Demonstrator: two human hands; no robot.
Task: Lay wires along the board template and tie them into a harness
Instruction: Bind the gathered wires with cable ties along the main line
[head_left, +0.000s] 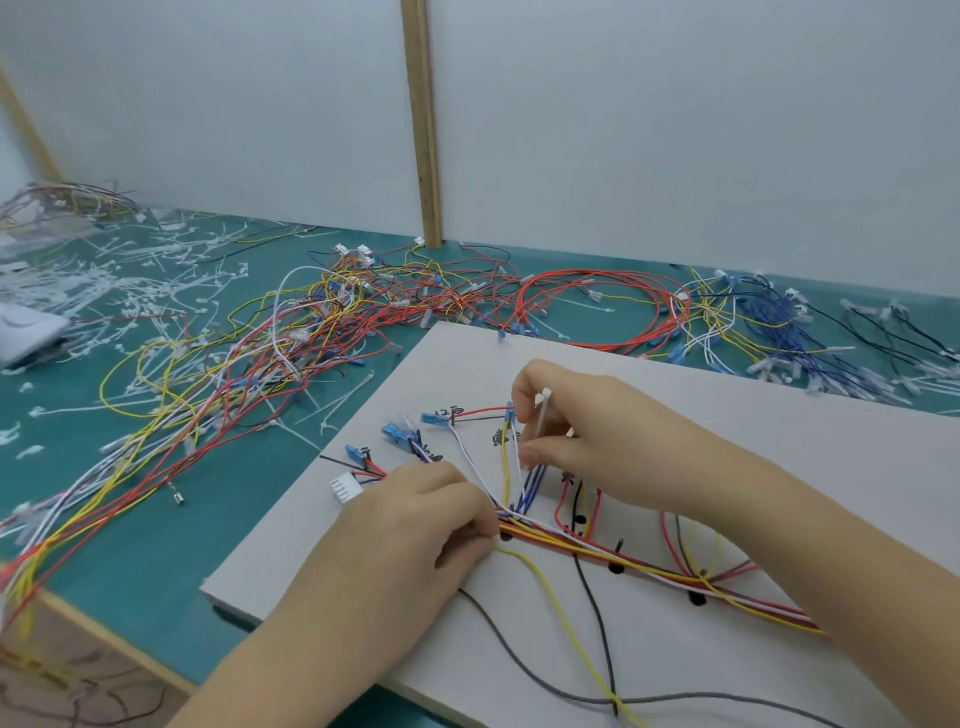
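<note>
Left hand (415, 525) pinches bundle (566, 545) | right hand (566, 431) pinches tie (540, 415), 12 o'clock | cinch snug at branch, wires flat on board (675, 395)

We have one view, from a camera on the person's head, looking forward and down at close range. It faces the pale template board (675, 374) on the green table (156, 545), with the white wall panels (675, 130) rising behind.
</note>
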